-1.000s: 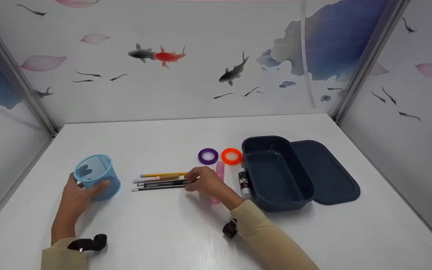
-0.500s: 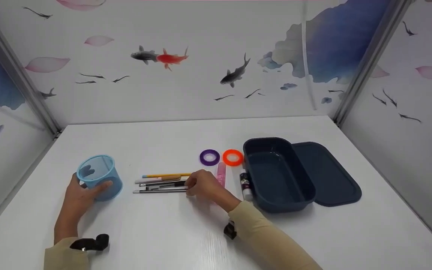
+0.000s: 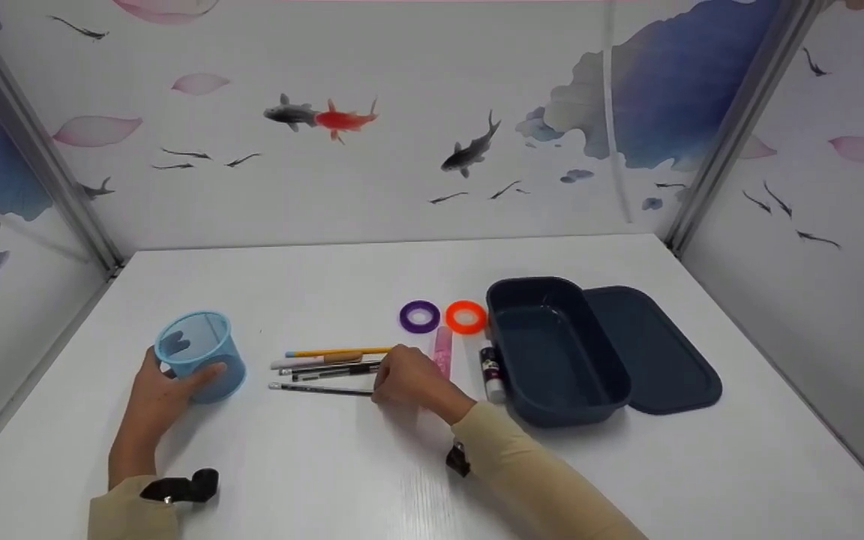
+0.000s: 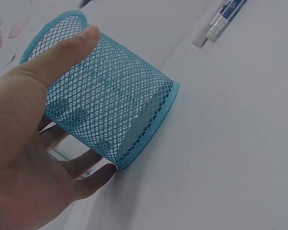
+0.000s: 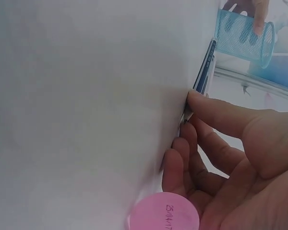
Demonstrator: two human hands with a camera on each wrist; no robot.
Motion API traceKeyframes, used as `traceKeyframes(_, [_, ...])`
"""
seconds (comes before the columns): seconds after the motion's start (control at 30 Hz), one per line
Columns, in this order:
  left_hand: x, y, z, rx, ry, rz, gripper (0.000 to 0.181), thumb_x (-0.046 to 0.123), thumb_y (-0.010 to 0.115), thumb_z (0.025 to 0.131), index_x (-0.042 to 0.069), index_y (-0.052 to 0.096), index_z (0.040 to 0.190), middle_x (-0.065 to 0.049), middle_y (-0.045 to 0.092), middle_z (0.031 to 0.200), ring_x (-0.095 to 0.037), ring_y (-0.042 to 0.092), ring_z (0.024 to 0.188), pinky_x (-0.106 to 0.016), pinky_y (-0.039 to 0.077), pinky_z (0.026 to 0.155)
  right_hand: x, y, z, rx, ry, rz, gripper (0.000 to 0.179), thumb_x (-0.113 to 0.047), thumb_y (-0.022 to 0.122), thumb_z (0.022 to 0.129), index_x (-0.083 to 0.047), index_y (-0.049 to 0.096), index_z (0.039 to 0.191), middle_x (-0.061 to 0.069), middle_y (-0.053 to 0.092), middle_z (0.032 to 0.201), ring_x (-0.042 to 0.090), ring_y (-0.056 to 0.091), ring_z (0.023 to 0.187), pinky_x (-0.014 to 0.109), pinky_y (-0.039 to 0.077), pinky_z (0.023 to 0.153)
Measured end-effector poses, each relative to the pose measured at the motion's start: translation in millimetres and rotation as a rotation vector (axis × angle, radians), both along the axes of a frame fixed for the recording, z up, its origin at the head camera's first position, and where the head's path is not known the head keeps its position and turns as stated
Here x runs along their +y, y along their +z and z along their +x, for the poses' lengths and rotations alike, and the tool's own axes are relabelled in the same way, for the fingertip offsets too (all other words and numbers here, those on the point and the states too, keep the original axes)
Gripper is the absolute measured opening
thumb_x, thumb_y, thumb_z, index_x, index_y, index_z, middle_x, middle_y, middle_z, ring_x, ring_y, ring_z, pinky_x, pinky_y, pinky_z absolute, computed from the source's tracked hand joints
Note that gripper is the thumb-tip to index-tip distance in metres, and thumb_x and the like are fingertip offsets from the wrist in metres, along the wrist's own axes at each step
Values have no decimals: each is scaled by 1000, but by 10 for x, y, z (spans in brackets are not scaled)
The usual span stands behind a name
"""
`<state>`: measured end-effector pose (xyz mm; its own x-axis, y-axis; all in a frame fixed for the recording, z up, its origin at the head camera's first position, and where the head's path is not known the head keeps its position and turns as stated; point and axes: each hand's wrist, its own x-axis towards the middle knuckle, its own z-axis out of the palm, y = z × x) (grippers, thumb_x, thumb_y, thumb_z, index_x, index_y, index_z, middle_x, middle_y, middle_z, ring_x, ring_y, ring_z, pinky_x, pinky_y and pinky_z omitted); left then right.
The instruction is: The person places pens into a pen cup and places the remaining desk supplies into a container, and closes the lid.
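Note:
My left hand (image 3: 158, 394) grips a light blue mesh pen holder (image 4: 105, 91), thumb on the near side and fingers round the far side. The holder leans a little, its mouth upward and its base close over the table. Low at mid-table, my right hand (image 3: 413, 379) pinches the tip end of a dark pencil (image 3: 319, 389) between thumb and fingers. The pencil's pale eraser end points left. Just behind it lie a yellow pencil (image 3: 334, 352) and several pens (image 3: 327, 369), partly covered by the hand.
Behind the right hand are a pink tube (image 3: 443, 349), a purple tape ring (image 3: 419, 317) and an orange one (image 3: 466, 317). A white tube with a dark label (image 3: 490, 371) lies against a dark blue box (image 3: 559, 405). The box's lid (image 3: 664, 360) lies to its right.
The right hand has drawn the dark pencil slightly toward the person, apart from the other pens. The left hand keeps holding the pen holder in place; the view shifted slightly.

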<state>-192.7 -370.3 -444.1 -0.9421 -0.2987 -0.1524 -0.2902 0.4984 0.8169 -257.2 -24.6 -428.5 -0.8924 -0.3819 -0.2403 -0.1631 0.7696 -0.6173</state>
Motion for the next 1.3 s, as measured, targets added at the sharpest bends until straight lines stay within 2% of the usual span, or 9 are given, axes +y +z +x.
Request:
traceKeyframes(0.17, [3,5,7,6,-1,5,122,53,72,87,2,-14,158,-28,-3,166,-51,4,153,-67,17,122,61,36,0,-42,33,19,5,-16,81,82,-11,79,81,-2,70,73,14,57,68,26,51,63])
traceKeyframes(0.3, [11,16,11,7,-3,2,122,53,72,88,2,-13,158,-28,-3,166,-51,3,153,-68,16,122,105,70,-19,-83,50,17,6,-17,79,83,-11,79,82,-2,68,71,13,54,67,23,45,60])
traceKeyframes(0.4, [16,21,7,4,-8,-7,122,54,72,87,2,-14,158,-28,-3,166,-51,2,153,-68,16,122,133,97,-53,-112,38,-17,7,-19,78,85,-11,79,84,-2,68,74,14,55,69,24,48,62])
traceKeyframes(0.6, [35,32,12,0,-19,-14,123,54,72,87,2,-14,158,-28,-4,166,-52,2,153,-69,16,121,175,151,-116,-172,-12,-127,14,-25,75,90,-11,77,89,3,75,86,19,67,80,30,62,70])
traceKeyframes(0.8, [31,36,14,7,-25,-7,122,53,71,88,3,-15,158,-27,-5,166,-51,1,153,-68,15,122,171,178,-144,-211,-66,-287,16,-24,74,90,-9,74,93,10,77,98,23,71,92,31,64,68])
traceKeyframes(0.93, [20,27,9,6,-25,-11,122,54,71,88,3,-15,158,-27,-5,167,-50,1,153,-69,15,122,177,170,-147,-200,-73,-366,14,-24,74,90,-10,73,93,10,75,98,27,71,95,30,64,68])
traceKeyframes(1.1, [10,24,2,7,-28,-13,122,55,71,88,4,-15,158,-27,-5,166,-52,3,153,-69,16,121,181,148,-153,-134,-60,-454,12,-21,75,91,-10,74,95,7,72,93,31,70,96,29,64,70])
traceKeyframes(1.3, [7,8,-6,6,-28,-20,122,55,71,88,3,-14,158,-28,-4,166,-51,1,153,-68,15,122,155,135,-159,-82,-102,-534,14,-19,75,91,-11,74,102,5,72,97,32,70,95,27,63,73])
